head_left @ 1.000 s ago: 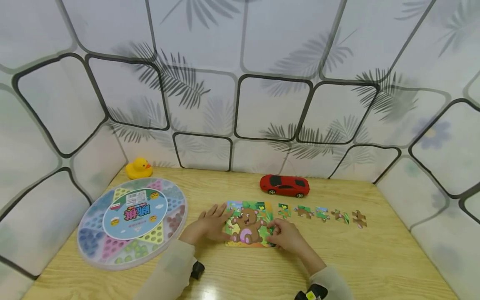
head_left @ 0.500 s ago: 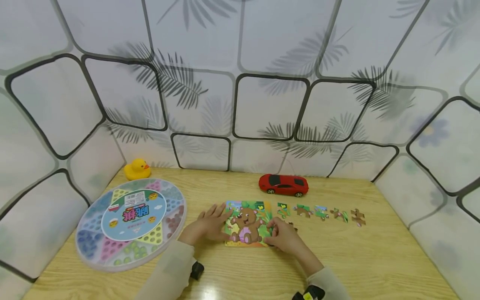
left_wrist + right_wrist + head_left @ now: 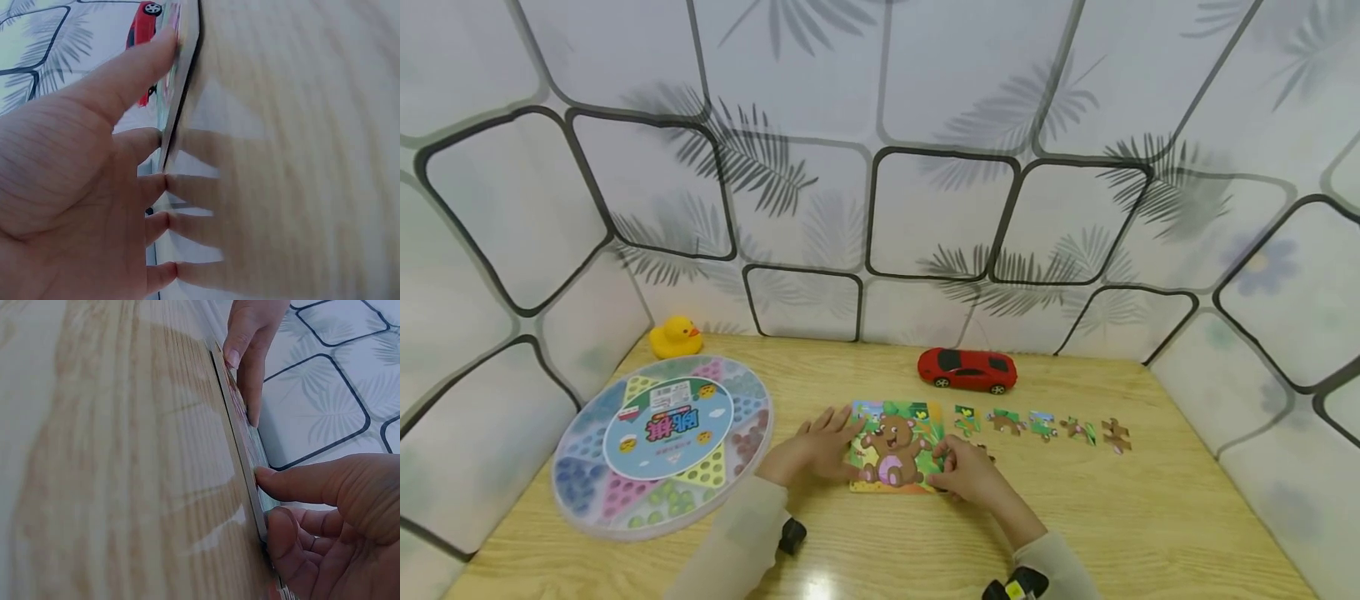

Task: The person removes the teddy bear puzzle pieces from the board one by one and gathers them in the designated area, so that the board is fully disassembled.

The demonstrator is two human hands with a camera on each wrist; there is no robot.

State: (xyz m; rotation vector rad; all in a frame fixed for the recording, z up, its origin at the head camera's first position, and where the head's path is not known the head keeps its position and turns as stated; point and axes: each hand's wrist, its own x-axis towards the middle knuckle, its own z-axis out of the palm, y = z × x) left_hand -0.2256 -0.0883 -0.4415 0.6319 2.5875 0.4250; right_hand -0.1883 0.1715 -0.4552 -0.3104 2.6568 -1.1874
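Observation:
A jigsaw puzzle (image 3: 892,450) with a brown bear picture lies flat on the table in the head view. My left hand (image 3: 827,446) rests along its left side with fingers spread; in the left wrist view the thumb (image 3: 147,65) lies over the puzzle's edge and the fingertips touch the tabletop. At the right edge, my right hand (image 3: 970,473) holds the puzzle with curled fingers. The right wrist view has its thumb (image 3: 294,482) on the upper face and the index finger bent close by the rim. A loose puzzle piece (image 3: 985,452) is mostly hidden behind this hand.
Several loose puzzle pieces (image 3: 1042,425) form a row right of the puzzle. Behind them stands a red toy car (image 3: 967,371). A round Chinese checkers board (image 3: 662,446) lies on the left, a yellow rubber duck (image 3: 676,337) beyond it. Patterned fabric walls (image 3: 820,304) enclose the table.
My right hand has shifted slightly left against the puzzle's right edge, and a dark spot by its thumb is gone. The loose piece behind that hand has come into view. My left hand stays put.

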